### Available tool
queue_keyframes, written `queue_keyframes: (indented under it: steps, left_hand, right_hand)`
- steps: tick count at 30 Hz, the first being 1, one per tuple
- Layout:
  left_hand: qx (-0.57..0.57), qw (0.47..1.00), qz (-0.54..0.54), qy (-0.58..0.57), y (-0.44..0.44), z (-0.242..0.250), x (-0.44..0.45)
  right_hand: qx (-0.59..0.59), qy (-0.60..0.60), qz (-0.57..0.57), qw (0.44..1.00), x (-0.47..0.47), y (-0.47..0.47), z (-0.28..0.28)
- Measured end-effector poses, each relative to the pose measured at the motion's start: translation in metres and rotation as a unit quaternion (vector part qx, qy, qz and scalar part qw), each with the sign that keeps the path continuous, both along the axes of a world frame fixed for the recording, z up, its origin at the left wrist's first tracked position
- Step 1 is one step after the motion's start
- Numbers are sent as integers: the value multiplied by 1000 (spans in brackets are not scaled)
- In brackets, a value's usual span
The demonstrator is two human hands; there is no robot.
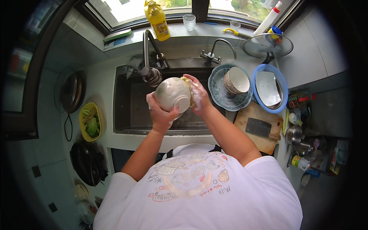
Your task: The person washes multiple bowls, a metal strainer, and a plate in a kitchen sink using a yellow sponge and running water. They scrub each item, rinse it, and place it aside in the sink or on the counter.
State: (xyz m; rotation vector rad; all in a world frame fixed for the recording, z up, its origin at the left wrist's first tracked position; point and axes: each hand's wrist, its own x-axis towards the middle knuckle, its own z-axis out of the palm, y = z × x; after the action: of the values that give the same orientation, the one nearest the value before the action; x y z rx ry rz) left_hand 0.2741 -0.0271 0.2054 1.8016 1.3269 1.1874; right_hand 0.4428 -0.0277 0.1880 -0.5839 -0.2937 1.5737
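Note:
Over the dark sink point(135, 115), a white ceramic bowl point(171, 93) is tilted with its foot ring towards me. My left hand point(161, 112) grips it from the left and below, thumb by the foot. Suds cover the fingers of my right hand point(201, 96), which presses a yellowish cloth or sponge point(188, 89) against the bowl's right side. Just beyond the bowl hangs the head of the pull-down faucet point(151, 76); I cannot tell whether water runs. A sliver of another dish shows beneath the bowl.
Right of the sink, a blue-patterned basin point(215, 86) holds stacked bowls point(238, 80). Beside it are a blue oval basin point(284, 95) and a cleaver point(257, 128) on a wooden cutting board point(241, 115). A yellow basin of greens point(100, 135) stands left; a yellow detergent bottle point(159, 24) stands on the sill.

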Motion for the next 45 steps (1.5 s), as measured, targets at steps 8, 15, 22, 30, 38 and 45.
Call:
queue_keyframes:
  steps: [8,15,22,30,38,45]
  left_hand:
    - [-310,815,-100,-480,-2,-23,-9]
    - [-374,839,-186,-349,13,-24,-24]
    - [-464,803,-76,-367,9,-19,-5]
    - [-480,750,15,-454,18,-23,-1]
    - [-411,795,-6,-446,17,-26,7]
    - [-499,717,0,-486,20,-13,11]
  right_hand:
    - [35,-215,88,972,9,-15,23]
    - [-137,-292,42,946,-8,-15,28]
    - [-134,-324,-22,936,-18,-13,-2]
    - [41,-540,32,840,-25,-28,-13]
    - [-61,-332,-120,934,-50,-17,-4]
    - [-118,-131,-154,972,-30,-8,4]
